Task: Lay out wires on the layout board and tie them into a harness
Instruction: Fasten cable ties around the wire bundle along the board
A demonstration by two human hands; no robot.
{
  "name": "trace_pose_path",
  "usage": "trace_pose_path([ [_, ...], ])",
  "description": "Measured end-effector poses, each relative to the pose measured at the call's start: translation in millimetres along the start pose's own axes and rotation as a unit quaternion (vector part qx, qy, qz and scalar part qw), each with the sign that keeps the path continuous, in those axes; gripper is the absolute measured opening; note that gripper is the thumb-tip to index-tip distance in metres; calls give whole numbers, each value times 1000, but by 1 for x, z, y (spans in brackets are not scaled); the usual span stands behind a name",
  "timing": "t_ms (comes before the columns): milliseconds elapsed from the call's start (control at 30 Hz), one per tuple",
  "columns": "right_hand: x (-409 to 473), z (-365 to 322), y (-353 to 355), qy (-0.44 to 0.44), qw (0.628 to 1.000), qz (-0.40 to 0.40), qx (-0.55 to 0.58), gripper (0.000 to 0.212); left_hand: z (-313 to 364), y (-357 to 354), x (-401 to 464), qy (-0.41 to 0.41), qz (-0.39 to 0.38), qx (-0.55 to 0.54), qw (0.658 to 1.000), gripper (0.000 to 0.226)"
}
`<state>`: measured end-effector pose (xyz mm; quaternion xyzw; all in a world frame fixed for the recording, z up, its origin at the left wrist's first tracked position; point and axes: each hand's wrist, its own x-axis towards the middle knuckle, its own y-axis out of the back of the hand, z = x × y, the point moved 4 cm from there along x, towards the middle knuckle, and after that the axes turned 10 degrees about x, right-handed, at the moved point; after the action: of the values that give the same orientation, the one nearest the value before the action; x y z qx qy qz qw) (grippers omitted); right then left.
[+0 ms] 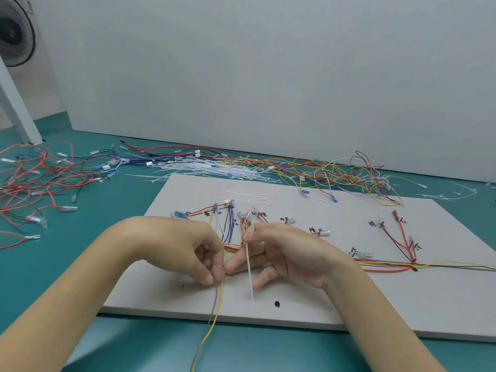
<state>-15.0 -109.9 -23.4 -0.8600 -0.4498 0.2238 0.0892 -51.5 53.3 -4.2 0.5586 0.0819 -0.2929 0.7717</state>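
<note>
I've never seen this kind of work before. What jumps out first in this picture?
Two bare hands meet at the middle of a grey layout board: the right hand pinches a white cable tie, and the left hand holds a yellow wire that trails off the board's near edge. Behind the board lie a pile of white cable ties and tangles of loose coloured wires.

Bright, even overhead light, soft shadows, wide-angle bowing at edges, slight overall softness.

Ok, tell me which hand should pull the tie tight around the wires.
Probably the right hand: it already pinches the white cable tie at its top. The left hand is busy holding the yellow and grey wires together.
</note>
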Motion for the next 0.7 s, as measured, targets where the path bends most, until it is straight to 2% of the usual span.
trace_pose_path([
  [200, 3, 1, -1, 10, 1000, -7, 8, 21, -2, 1, 9, 13, 139, -11, 990, 7],
  [367, 4, 2, -2, 15, 999, -25, 20, 21, -2, 0, 9, -1, 128, -39, 991, 22],
  [467, 5, 2, -4, 12, 999, -33, 29, 23, -3, -1, 9, -1, 145, -10, 989, 31],
  [567, 7, 3, -4, 16, 998, -19, 62, 31, -1, -1, 11, -15, 176, -15, 984, 22],
  [700, 7, 2, -2, 21, 996, -2, 86, 20, -1, -1, 12, -27, 212, -23, 977, 13],
])
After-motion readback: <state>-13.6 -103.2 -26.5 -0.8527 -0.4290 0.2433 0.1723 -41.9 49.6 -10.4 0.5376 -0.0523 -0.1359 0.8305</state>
